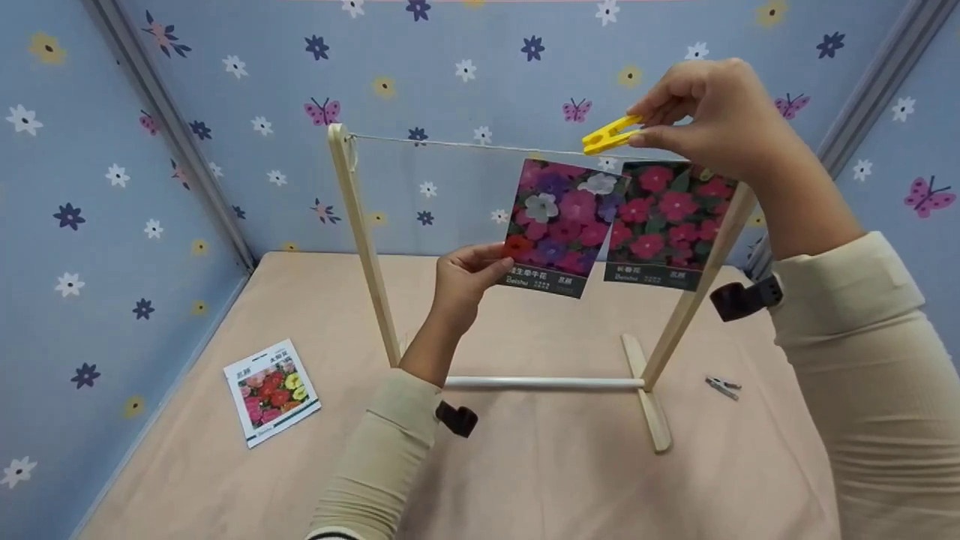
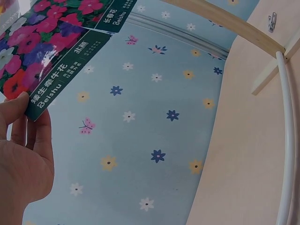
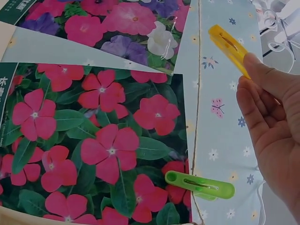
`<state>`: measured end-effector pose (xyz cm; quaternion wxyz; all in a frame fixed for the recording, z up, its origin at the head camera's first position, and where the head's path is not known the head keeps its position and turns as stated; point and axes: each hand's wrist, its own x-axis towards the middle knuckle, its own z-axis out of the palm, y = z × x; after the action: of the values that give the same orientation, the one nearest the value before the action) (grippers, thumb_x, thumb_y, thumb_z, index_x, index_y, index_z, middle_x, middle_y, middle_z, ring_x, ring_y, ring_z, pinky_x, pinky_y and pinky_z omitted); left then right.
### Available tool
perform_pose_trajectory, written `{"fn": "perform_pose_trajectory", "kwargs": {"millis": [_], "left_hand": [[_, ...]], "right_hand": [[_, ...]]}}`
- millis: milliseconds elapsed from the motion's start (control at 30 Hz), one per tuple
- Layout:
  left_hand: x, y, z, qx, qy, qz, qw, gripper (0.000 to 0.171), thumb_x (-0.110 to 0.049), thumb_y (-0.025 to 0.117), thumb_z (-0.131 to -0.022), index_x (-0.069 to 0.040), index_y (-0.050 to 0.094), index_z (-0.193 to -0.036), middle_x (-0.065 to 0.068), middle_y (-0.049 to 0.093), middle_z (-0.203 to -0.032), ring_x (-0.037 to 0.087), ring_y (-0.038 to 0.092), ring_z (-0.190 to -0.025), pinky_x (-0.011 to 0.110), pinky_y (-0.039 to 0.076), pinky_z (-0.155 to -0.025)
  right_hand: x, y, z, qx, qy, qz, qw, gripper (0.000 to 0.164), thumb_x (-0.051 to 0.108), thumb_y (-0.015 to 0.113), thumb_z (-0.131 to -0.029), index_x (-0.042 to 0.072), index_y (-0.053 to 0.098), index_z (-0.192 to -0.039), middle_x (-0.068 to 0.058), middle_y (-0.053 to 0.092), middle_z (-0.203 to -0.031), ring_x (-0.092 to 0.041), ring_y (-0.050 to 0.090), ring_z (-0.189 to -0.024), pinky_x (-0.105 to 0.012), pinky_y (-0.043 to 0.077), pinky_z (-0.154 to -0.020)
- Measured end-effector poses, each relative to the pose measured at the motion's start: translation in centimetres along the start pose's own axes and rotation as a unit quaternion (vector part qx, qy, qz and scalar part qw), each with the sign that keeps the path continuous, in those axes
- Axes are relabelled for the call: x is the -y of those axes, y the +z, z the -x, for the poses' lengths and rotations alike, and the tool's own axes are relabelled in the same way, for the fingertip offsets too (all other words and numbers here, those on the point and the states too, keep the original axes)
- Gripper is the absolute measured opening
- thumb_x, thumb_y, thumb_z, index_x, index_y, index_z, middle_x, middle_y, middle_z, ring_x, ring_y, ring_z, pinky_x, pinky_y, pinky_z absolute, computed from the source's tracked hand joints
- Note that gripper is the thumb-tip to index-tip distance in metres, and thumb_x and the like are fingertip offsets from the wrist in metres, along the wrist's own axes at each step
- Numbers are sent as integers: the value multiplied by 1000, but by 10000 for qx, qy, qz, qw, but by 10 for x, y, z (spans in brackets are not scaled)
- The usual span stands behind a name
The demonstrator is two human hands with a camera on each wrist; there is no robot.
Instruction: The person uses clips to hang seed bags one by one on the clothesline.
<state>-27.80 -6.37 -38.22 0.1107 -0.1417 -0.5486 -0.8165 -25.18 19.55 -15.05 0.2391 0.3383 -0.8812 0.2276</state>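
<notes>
The left hand [image 1: 463, 289] pinches a packet [image 1: 564, 217] (contents hidden, lettering partly thumb-covered in the head view); the right hand [image 1: 724, 120] pinches a yellow clip [image 1: 600, 140] beside the string [image 1: 465, 145].

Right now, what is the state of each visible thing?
left hand: pinching petunia packet
right hand: pinching yellow clothespin
petunia packet: tilted, unclipped
periwinkle packet: hanging, clipped
yellow clothespin: held, unclipped
green clothespin: clipped on twine
white-edged flower packet: face up on table
metal clip: lying on table
twine: strung up
</notes>
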Motion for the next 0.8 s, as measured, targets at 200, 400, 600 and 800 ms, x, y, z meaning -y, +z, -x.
{"fn": "perform_pose_trajectory", "kwargs": {"millis": [200,400,600,800], "left_hand": [[2,3,-2,38,23,-31,10000,18,10,71,-82,4,74,-98,7,73,-87,14,66,-78,27,57,-69],[2,6,-3,81,115,48,9999,17,11,71,-82,3,75,-97,5,73,-86,14,66,-77,27,57,-69],[3,6,-3,82,134,60,9999,17,10,72,-82,2,76,-96,5,73,-86,14,66,-78,27,57,-69],[6,7,-3,34,131,55,9999,17,10,72,-82,1,76,-95,6,73,-88,15,66,-79,28,57,-71]], "right_hand": [[2,-1,-2,82,-24,-200,9998,11,6,69,-89,-4,72,-94,-9,68,-93,1,61,-79,-9,49,-74],[4,1,-3,228,114,-42,9997,9,4,68,-90,-4,72,-91,-9,68,-90,-4,60,-75,-8,48,-73],[6,5,-4,402,299,123,9987,10,8,68,-91,-1,73,-90,-9,70,-89,-7,61,-74,-8,48,-70],[6,10,-2,552,298,67,9980,10,8,69,-91,0,74,-90,-10,70,-88,-10,60,-71,-7,48,-66]]}}
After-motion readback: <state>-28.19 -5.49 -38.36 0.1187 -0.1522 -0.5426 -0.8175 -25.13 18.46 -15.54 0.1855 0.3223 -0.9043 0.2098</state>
